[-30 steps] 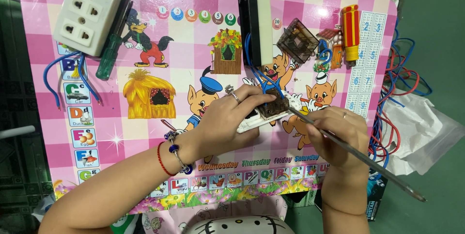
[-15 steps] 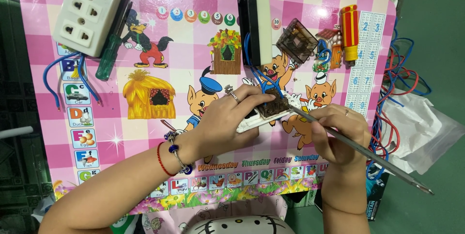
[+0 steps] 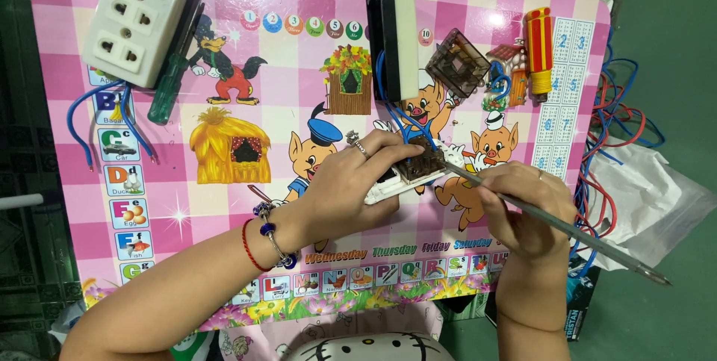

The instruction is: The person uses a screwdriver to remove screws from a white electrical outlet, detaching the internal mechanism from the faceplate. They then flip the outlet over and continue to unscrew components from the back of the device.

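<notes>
My left hand (image 3: 357,183) presses down on a white switch plate (image 3: 418,174) with a brown module and blue wires, holding it on the pink cartoon table (image 3: 224,204). My right hand (image 3: 526,208) grips a long thin metal rod (image 3: 567,230); its tip touches the brown module, and its far end sticks out to the lower right. A ring sits on my left finger and bead bracelets on that wrist.
A white multi-socket block (image 3: 138,17) and a green screwdriver (image 3: 170,85) lie at the top left. A black-and-white box (image 3: 394,36), a clear brown module (image 3: 457,62) and a red-yellow tool (image 3: 538,51) sit further back. Red and blue wires (image 3: 620,122) and a plastic bag (image 3: 650,197) lie off the right edge.
The rod has shifted slightly in my right hand, its tip staying at the brown module. My left hand has kept its hold on the switch plate.
</notes>
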